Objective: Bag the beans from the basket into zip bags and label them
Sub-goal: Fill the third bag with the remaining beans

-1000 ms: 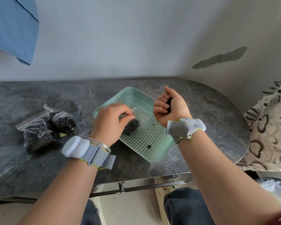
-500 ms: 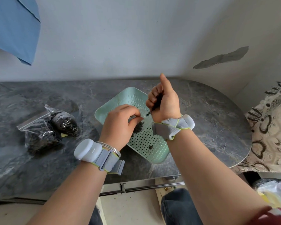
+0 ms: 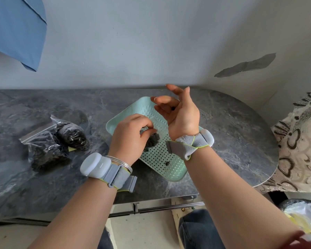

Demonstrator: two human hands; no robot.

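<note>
The step in hand appears to be feeding the last loose beans into a bag. The left hand [image 3: 131, 135] curls its fingertips in a pinch around a dark clump of beans [image 3: 153, 139] just above the basket [image 3: 171, 169]. The clump seems to sit in clear film, though the film is hard to make out. To do this well, that pinch should hold the mouth open and stay over the basket, so anything dropped lands inside. The right hand [image 3: 180, 114] is raised beside it with its fingers spread and loose, a single bean [image 3: 173, 108] resting against them. It should tip gently toward the opening, not flick, since one bean will roll and bounce. A stray bean [image 3: 167, 163] on the basket floor probably wants collecting next.

On the left, two filled zip bags [image 3: 50, 146] lie touching each other on the marble counter [image 3: 232, 132], well apart from the basket. They are packed dark and glossy, and a yellow corner peeks out beneath them. The basket is mint green, perforated all over, shallow and nearly empty.
</note>
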